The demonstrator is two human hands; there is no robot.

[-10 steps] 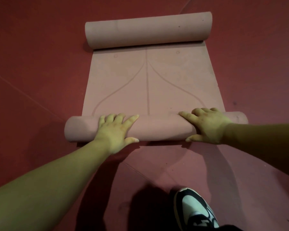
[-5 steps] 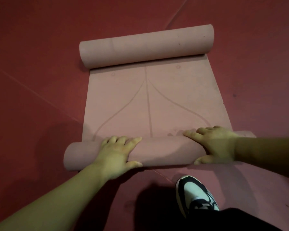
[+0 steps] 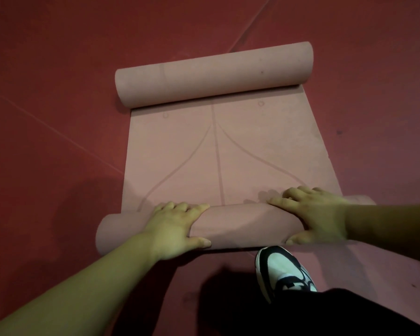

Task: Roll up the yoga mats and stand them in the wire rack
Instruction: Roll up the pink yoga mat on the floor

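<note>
Mid-roll: left hand [image 3: 177, 226] and right hand [image 3: 318, 214] curl around near roll [image 3: 247, 226] of mat [image 3: 228, 154]. Next: push evenly toward far roll [image 3: 214, 73], edges aligned.

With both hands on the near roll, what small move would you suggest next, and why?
Probably push the near roll forward another turn: the left hand and right hand grip it, and flat mat lies ahead, up to the far roll.
</note>
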